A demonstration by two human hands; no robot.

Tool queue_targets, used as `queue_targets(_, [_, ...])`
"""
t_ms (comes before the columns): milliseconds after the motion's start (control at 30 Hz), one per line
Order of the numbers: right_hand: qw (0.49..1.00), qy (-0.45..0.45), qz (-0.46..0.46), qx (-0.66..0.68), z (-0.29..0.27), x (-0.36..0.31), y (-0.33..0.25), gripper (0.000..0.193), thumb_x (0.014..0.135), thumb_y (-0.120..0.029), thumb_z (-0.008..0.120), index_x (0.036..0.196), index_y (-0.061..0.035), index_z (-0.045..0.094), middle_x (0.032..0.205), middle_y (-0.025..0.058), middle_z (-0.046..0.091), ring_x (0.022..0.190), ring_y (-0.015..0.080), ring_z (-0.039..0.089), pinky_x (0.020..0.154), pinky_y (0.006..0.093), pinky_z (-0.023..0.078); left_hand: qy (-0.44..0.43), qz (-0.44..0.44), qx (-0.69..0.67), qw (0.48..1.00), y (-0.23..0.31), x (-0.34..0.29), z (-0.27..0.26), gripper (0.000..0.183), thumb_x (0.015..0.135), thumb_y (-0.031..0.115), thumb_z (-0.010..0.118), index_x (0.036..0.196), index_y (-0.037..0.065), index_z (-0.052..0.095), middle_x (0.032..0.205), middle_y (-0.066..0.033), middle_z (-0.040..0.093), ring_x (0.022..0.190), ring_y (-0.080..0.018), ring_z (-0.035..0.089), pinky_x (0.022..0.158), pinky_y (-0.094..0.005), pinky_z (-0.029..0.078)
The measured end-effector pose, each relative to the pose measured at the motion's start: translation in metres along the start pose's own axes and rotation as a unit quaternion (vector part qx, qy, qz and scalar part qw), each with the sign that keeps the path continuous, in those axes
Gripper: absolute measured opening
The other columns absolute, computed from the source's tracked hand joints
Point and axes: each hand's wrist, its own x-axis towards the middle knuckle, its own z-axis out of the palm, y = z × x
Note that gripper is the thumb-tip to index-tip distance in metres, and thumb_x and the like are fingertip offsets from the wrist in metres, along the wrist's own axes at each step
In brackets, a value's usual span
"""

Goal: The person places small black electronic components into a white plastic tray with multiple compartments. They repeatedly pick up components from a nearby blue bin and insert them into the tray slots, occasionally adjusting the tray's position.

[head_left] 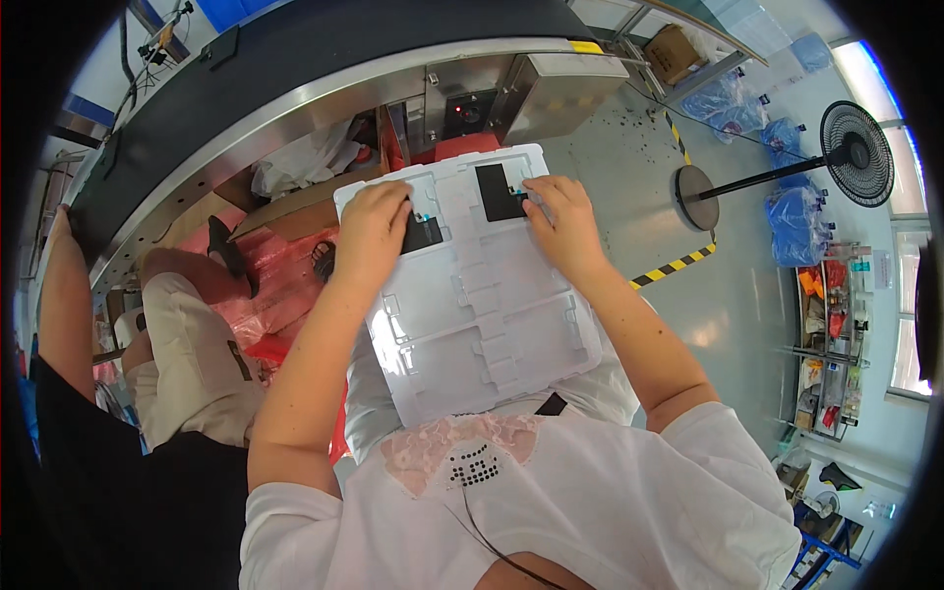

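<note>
A white plastic tray (447, 285) with moulded compartments rests across my lap. Two thin black rectangular parts lie in its far compartments, each with a small connector strip. My left hand (374, 231) is closed at the left black part (423, 236), its fingertips at the strip; the hand covers some of that part. On the other side, my right hand (565, 221) pinches the strip edge of the right black part (498, 194) between thumb and fingers. The tray's nearer compartments hold no black parts.
A dark conveyor belt (315, 64) with a metal frame runs across the far side. Beside me on the left sits a person in a black top (147, 492). A standing fan (855, 152) and wrapped water bottles (796, 221) are at the right. Red plastic sheeting (285, 285) covers the floor at left.
</note>
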Motion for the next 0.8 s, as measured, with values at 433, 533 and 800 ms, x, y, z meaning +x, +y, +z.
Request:
queue_targets(433, [0.905,0.23,-0.356,0.012,0.013,0.191,-0.096,0.015,0.077,-0.009,0.067,0.091,-0.0054,0.065,0.085,0.0045,0.06,0.082,0.0225,0.057,0.071,0.0336,0.046,0.311,0.075,0.125,0.939,0.004,0.041,-0.102,0.019,0.086,0.011,0.061,0.102,0.003,0.064,0.111,-0.0129,0.061,0.105,-0.0305,0.056,0.094,-0.0415,0.041])
queue_targets(533, [0.972,0.068,-0.194,-0.111,0.027,0.244,-0.135,0.036,0.089,-0.032,0.057,0.102,0.0004,0.063,0.103,0.0189,0.06,0.1,0.0322,0.056,0.08,0.0452,0.046,0.427,0.005,0.17,0.888,-0.02,0.083,-0.164,0.024,0.088,0.023,0.06,0.102,0.004,0.066,0.102,-0.0119,0.064,0.1,-0.0272,0.057,0.09,-0.0365,0.043])
queue_targets(800, [0.974,0.004,0.06,-0.221,0.069,0.307,-0.159,0.039,0.089,-0.036,0.055,0.109,-0.0033,0.064,0.113,0.0184,0.059,0.109,0.0363,0.053,0.088,0.0488,0.043,0.181,-0.412,0.459,0.766,-0.116,0.15,-0.225,0.066,0.085,0.061,0.046,0.126,0.01,0.057,0.132,-0.0195,0.049,0.125,-0.0415,0.04,0.095,-0.0613,0.031])
